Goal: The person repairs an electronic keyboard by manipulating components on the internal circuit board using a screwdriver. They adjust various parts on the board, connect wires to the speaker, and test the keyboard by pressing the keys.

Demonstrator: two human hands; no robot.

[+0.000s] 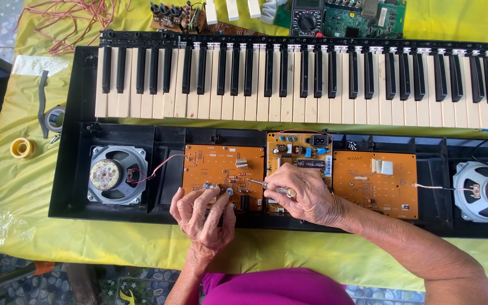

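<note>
Head view: right hand (303,195) has a closed grip on a slim metal-shaft screwdriver (258,183), long axis approx. horizontal, tip pointing left over the orange circuit board (221,166) inside the open black keyboard case (69,169). Left hand (204,217) fingers pinch small silver knobs (217,187) on that board.

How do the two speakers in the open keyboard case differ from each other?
The left speaker sits fully in view at the left end of the case, while the right speaker at the right end is cut off by the picture's edge. The left speaker's magnet looks brownish and rusty; the right speaker's looks grey and cleaner. The left speaker's wire runs to the left orange board; the right speaker's to the right orange board. Both lie magnet side up.
</note>
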